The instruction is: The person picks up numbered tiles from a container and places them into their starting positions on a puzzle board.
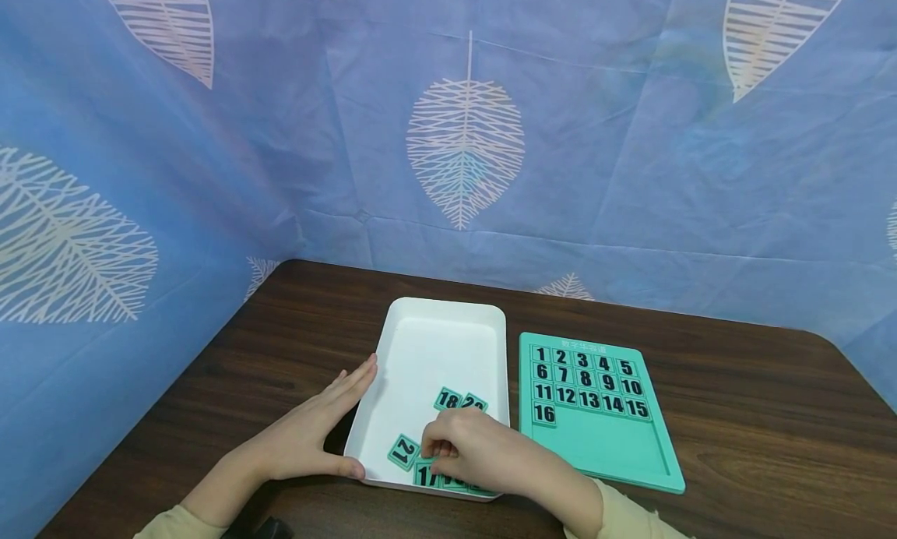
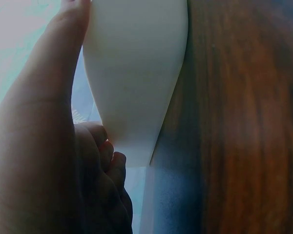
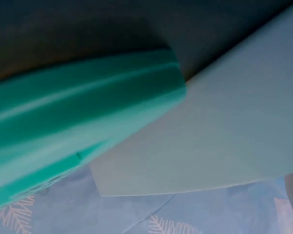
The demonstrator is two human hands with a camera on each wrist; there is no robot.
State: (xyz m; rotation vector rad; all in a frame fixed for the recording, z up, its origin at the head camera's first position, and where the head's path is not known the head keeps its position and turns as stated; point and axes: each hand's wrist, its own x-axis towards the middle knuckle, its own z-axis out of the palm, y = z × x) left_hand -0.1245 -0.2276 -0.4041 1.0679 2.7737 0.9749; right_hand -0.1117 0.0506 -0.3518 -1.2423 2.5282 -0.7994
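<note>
A white tray (image 1: pixel 434 352) lies on the table, with several green number tiles near its front end. My left hand (image 1: pixel 308 431) touches the tray's left side, fingers extended along the wall and thumb at the front corner. Inside the tray, my right hand (image 1: pixel 483 447) has curled fingers directly over the tiles beside tile 17 (image 1: pixel 424 475). Whether a tile is between these fingertips is hidden. Tile 21 (image 1: pixel 403 452) lies tilted left of that hand, and tile 18 (image 1: pixel 448 399) beyond it. In the left wrist view, the thumb meets the tray wall (image 2: pixel 136 63).
Right of the tray is a green number board (image 1: pixel 603 453), its tiles in order from 1 to 16 and its lower recess bare. The dark wooden table (image 1: pixel 757 414) meets a blue leaf-patterned cloth (image 1: pixel 596 173) behind. A small black object (image 1: pixel 273 528) shows at the front edge.
</note>
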